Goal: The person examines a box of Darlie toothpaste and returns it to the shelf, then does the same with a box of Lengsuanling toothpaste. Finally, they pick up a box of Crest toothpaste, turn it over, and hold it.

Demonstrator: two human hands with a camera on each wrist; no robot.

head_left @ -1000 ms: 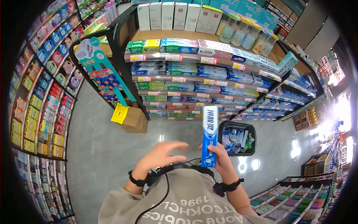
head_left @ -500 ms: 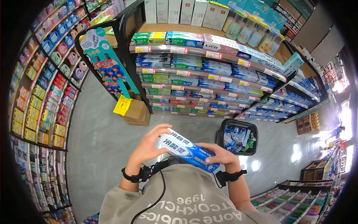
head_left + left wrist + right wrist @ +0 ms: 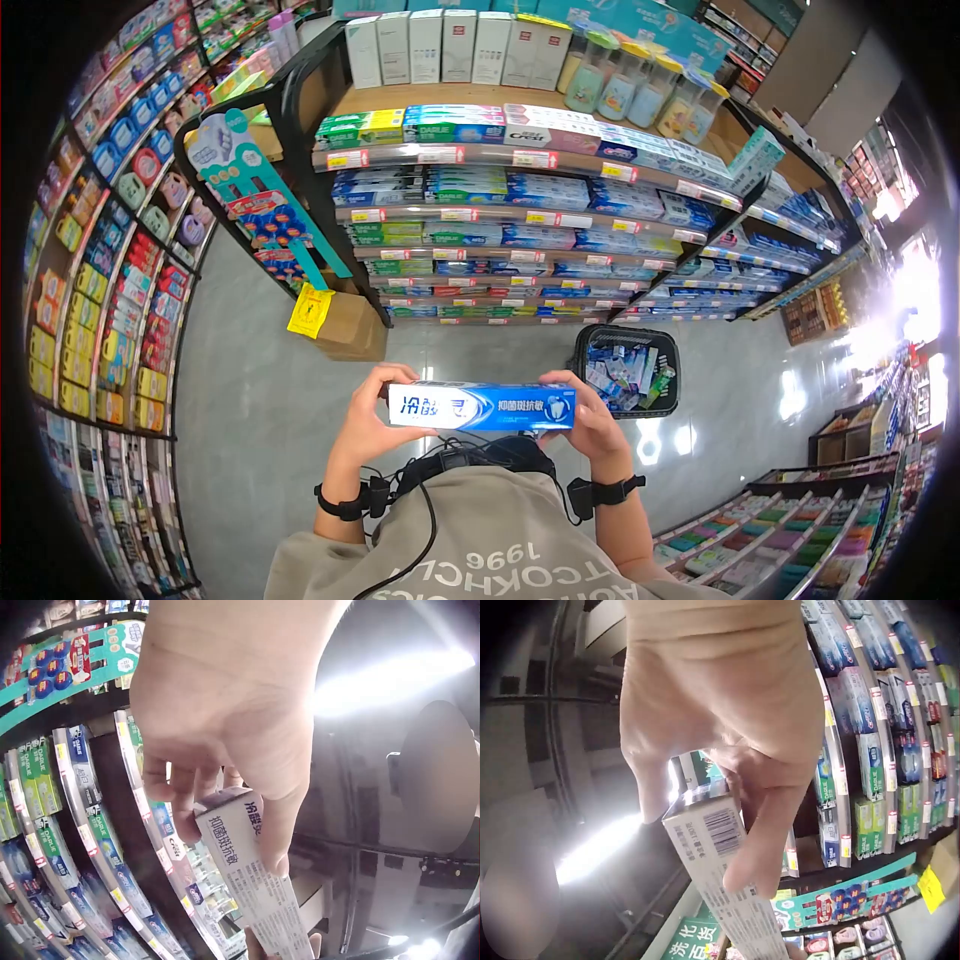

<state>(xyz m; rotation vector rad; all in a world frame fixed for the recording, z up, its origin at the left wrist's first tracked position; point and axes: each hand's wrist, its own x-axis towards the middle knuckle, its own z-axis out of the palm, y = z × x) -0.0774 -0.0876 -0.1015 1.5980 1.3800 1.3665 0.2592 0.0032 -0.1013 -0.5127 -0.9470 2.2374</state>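
A blue and white toothpaste box (image 3: 482,408) lies level in front of the person's body, its printed front up in the head view. The left hand (image 3: 372,420) grips its white end, and the right hand (image 3: 592,418) grips its blue end. In the left wrist view the thumb of the left hand (image 3: 225,742) presses a white printed side of the box (image 3: 255,877). The right wrist view has the right hand (image 3: 720,735) pinching the box (image 3: 724,862) beside a barcode.
Shelves of toothpaste boxes (image 3: 470,185) stand ahead. A black basket (image 3: 668,400) with several boxes is on the floor at right, and a brown carton (image 3: 352,330) with a yellow bag (image 3: 311,311) stands left. More shelving (image 3: 90,300) lines the far left.
From upright in the right hand alone, the box came to be held by both hands, first slanted, now level. The left hand took hold of its white end.
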